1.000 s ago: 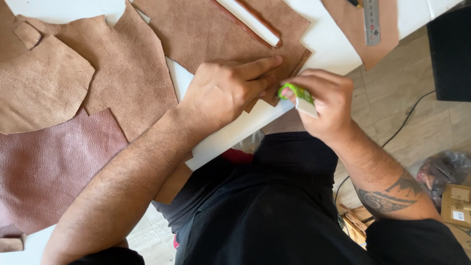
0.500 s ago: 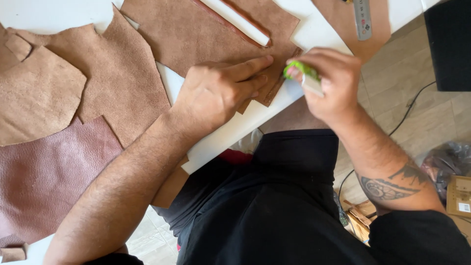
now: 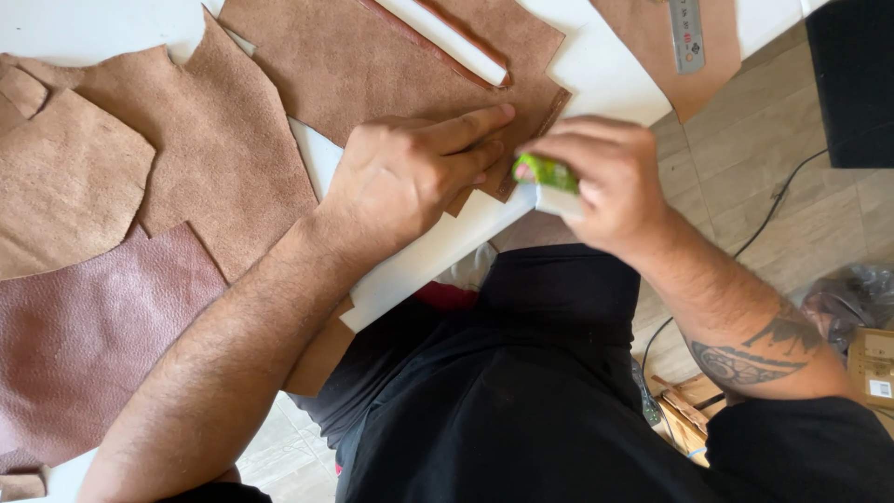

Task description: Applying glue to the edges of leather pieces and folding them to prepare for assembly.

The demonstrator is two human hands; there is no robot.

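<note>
Right hand (image 3: pixel 605 182): fingers closed around a small green-and-white tool (image 3: pixel 543 177), its tip at the near edge of the tan leather piece (image 3: pixel 372 65). Left hand (image 3: pixel 410 172): fingers flat and spread, gripping nothing, pinning that piece to the white tabletop (image 3: pixel 419 265). Risk: the tool could slip toward the pinning fingers, or the leather shift. Beyond: steel ruler (image 3: pixel 687 35). Containers: none visible.

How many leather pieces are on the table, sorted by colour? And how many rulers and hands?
Tan leather pieces: 4
Reddish leather piece: 1
Metal ruler: 1
Hands, left and right: 2
Total: 8
</note>
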